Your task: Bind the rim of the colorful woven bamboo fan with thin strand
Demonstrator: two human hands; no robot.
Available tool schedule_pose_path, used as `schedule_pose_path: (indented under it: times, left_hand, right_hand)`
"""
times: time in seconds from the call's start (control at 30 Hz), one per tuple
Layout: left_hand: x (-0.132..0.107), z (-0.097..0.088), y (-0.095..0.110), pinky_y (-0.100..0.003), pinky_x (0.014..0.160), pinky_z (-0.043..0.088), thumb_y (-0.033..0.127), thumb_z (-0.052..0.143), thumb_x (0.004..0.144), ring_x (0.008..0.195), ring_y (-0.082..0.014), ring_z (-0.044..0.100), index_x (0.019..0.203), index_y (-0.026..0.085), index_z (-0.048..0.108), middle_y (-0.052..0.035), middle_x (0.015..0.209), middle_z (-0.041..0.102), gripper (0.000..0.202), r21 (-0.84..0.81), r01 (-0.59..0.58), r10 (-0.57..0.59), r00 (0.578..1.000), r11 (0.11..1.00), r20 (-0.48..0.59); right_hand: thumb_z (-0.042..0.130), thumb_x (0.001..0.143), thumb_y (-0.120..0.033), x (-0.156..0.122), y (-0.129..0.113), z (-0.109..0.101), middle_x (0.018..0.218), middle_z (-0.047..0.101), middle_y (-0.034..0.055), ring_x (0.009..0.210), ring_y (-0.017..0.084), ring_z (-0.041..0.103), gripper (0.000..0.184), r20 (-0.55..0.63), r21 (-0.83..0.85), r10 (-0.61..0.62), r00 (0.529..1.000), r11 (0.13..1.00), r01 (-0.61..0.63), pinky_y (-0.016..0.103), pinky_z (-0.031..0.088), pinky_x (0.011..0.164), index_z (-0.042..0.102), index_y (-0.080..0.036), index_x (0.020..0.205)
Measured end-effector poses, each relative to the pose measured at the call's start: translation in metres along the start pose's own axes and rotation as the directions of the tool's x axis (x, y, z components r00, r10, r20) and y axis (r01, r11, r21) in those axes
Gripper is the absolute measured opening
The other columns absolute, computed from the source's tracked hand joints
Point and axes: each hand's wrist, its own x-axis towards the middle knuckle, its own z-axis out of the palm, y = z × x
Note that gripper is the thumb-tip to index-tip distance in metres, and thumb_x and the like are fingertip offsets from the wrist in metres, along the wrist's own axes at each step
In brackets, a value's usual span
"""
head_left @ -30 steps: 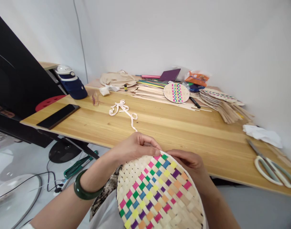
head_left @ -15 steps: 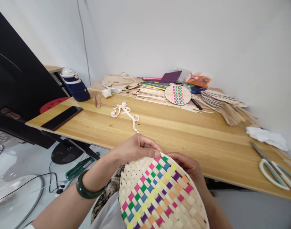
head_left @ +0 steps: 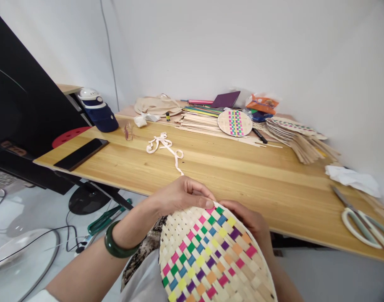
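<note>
A round woven fan (head_left: 210, 256) with rows of pink, green, blue, yellow, purple and orange squares is tilted toward me over my lap. My left hand (head_left: 188, 196) pinches its top rim, thumb on the front face and fingers behind. On the upper right edge, my right hand (head_left: 246, 216) grips the rim from behind; its fingertips are partly hidden by the fan. White binding tape (head_left: 176, 161) trails from beside my left hand to a loose tangle on the table. A white strip edges the fan's rim.
On the wooden table (head_left: 242, 180) lie scissors (head_left: 358, 220) at right, a phone (head_left: 82, 154) at left and a blue jug (head_left: 100, 113) behind it. Flat strips (head_left: 204, 123), a finished round fan (head_left: 235, 123), stacked fans (head_left: 292, 130) and crumpled tissue (head_left: 352, 179) line the back and right.
The fan and both hands have shifted very slightly to the right in view. Both hands keep their hold on the rim; the things on the table stay put.
</note>
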Motion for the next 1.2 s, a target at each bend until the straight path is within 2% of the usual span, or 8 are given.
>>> schedule_pose_path:
  times: [0.17,0.3,0.4,0.6,0.77,0.93,1.13,1.2]
  left_hand:
    - [-0.002,0.002,0.001,-0.017,0.058,0.044,0.027,0.079,0.068,0.059,-0.0077,0.059,0.076,0.015,0.075,-0.0002,0.069,0.071,0.015,0.017,-0.010,0.010,1.000,1.000,0.016]
    - [-0.003,0.002,0.003,-0.018,0.057,0.044,0.028,0.078,0.068,0.060,-0.0087,0.059,0.077,0.015,0.075,-0.0007,0.070,0.071,0.016,0.052,0.002,-0.002,1.000,0.999,-0.002]
    - [-0.004,0.003,0.005,-0.018,0.056,0.044,0.029,0.078,0.068,0.060,-0.0088,0.058,0.077,0.015,0.075,-0.0007,0.070,0.071,0.016,0.084,0.004,-0.003,1.000,0.996,-0.018]
    - [-0.005,0.002,0.006,-0.017,0.057,0.045,0.028,0.076,0.071,0.060,-0.0080,0.058,0.077,0.016,0.075,-0.0002,0.070,0.070,0.014,0.110,0.009,-0.008,1.000,0.994,-0.011]
    - [-0.006,0.002,0.004,-0.017,0.059,0.047,0.030,0.075,0.072,0.063,-0.0093,0.060,0.080,0.016,0.075,-0.0013,0.074,0.071,0.016,0.116,-0.007,0.007,1.000,0.993,-0.001]
    - [-0.007,0.003,0.006,-0.017,0.058,0.047,0.030,0.075,0.071,0.062,-0.0091,0.060,0.078,0.017,0.075,-0.0006,0.072,0.071,0.015,0.120,0.003,-0.004,1.000,0.993,0.003]
    - [-0.004,0.003,0.004,-0.018,0.061,0.046,0.028,0.075,0.072,0.064,-0.0095,0.061,0.079,0.017,0.076,-0.0004,0.074,0.072,0.013,0.122,0.005,-0.008,1.000,0.992,0.025]
    - [-0.002,0.003,0.002,-0.018,0.061,0.046,0.027,0.075,0.072,0.065,-0.0090,0.060,0.079,0.017,0.076,-0.0001,0.074,0.072,0.012,0.109,0.001,-0.005,0.999,0.994,0.038]
  right_hand:
    - [0.062,0.078,-0.024,0.003,-0.003,-0.004,0.084,0.074,0.0017,0.075,0.018,0.067,0.019,0.058,-0.029,-0.020,0.998,0.999,0.022,0.022,0.051,0.065,0.073,-0.025,0.094]
    - [0.064,0.081,-0.027,0.000,0.004,-0.004,0.083,0.072,0.0034,0.073,0.017,0.066,0.017,0.071,0.089,0.068,0.995,0.993,-0.074,0.022,0.051,0.064,0.071,-0.023,0.096]
    - [0.066,0.081,-0.027,-0.001,0.007,-0.003,0.083,0.072,0.0027,0.072,0.015,0.066,0.014,0.073,0.170,0.061,0.995,0.983,-0.073,0.020,0.051,0.063,0.071,-0.024,0.094]
    - [0.064,0.083,-0.025,-0.002,-0.004,-0.009,0.094,0.073,0.0045,0.079,0.017,0.068,0.025,0.159,0.062,0.029,0.987,0.997,-0.039,0.020,0.053,0.066,0.071,-0.024,0.107]
    - [0.062,0.085,-0.026,-0.005,-0.005,-0.015,0.107,0.072,0.0063,0.094,0.022,0.068,0.037,0.204,-0.073,-0.079,0.976,0.993,0.095,0.027,0.055,0.077,0.065,-0.027,0.122]
    - [0.059,0.088,-0.020,-0.003,0.001,-0.019,0.106,0.072,0.0052,0.093,0.021,0.068,0.038,0.216,-0.092,-0.199,0.956,0.971,0.223,0.028,0.054,0.077,0.062,-0.031,0.125]
    - [0.052,0.091,-0.018,0.009,-0.002,-0.025,0.072,0.063,0.0009,0.060,0.013,0.058,0.028,0.241,-0.186,-0.302,0.922,0.918,0.349,0.022,0.042,0.054,0.067,-0.027,0.113]
    - [0.050,0.093,-0.019,0.014,-0.004,-0.027,0.068,0.060,0.0005,0.057,0.011,0.054,0.023,0.262,-0.244,-0.298,0.918,0.900,0.362,0.022,0.039,0.052,0.069,-0.024,0.105]
